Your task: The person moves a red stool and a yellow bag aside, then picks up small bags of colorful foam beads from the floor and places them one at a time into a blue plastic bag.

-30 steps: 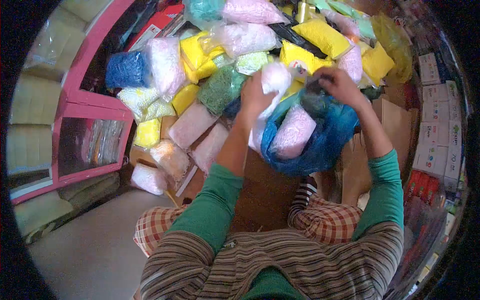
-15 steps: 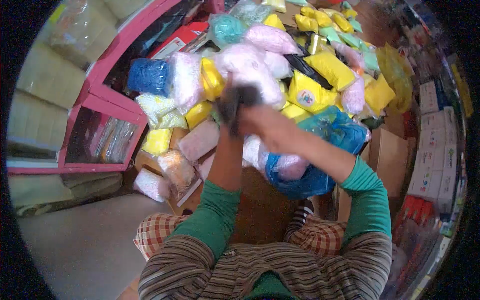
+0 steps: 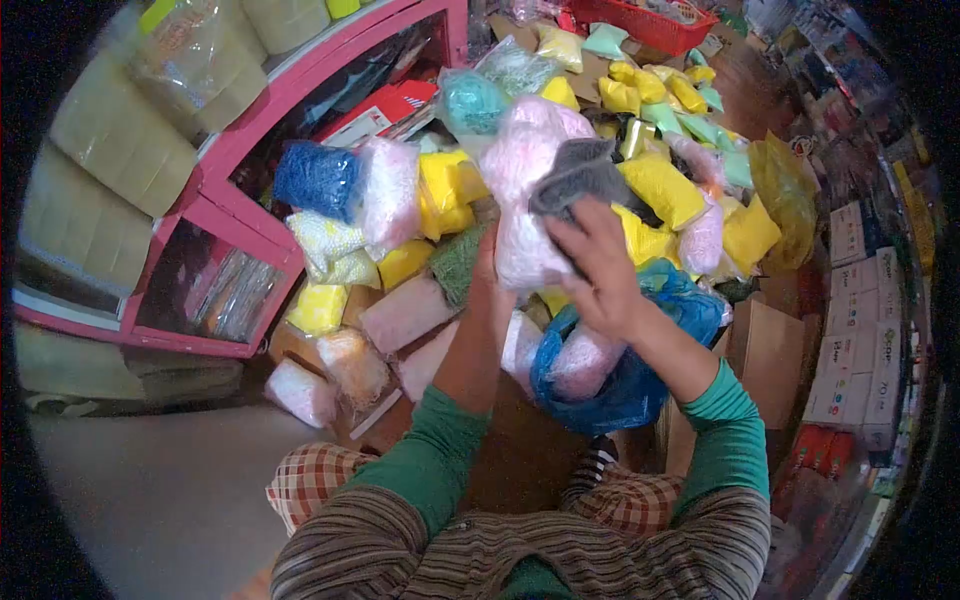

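Against right hand (image 3: 602,262), dark grey cloth (image 3: 582,178)

Our one view, worn on the head, faces forward and down.
We look from close above our shirt (image 3: 600,540) at six o'clock, past the bags (image 3: 528,250) near the centre, with the cabinet (image 3: 235,207) at ten and boxes (image 3: 850,350) at three.

A pile of packets (image 3: 445,195) lies before the person, between a cabinet (image 3: 237,205) on the left and boxes (image 3: 850,330) on the right, with a basket (image 3: 640,30) behind it. At its near edge a sack (image 3: 620,405) has a packet (image 3: 585,362) inside, and cardboard (image 3: 768,348) stands between the sack and the boxes.
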A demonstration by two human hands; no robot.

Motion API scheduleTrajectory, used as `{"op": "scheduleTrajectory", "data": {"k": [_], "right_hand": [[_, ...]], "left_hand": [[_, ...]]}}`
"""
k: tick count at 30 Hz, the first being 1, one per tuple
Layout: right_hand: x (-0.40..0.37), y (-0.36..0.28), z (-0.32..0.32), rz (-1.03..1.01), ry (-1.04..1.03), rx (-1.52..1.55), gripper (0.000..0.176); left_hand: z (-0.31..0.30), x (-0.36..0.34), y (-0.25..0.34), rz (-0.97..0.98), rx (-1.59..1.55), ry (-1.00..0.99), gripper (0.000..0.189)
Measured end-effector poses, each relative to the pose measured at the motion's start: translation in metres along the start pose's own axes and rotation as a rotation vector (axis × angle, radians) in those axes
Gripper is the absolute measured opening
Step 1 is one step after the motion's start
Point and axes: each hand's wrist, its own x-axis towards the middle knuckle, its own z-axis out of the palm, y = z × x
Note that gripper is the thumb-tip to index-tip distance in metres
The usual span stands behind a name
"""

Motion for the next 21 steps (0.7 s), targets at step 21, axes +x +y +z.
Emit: {"op": "scheduleTrajectory", "data": {"k": [21], "right_hand": [[-0.015,0.054,-0.006,0.794,0.121,0.751,0.061]], "left_hand": [[0.024,0.018,0.027,-0.161,0.514,0.182,0.048]]}}
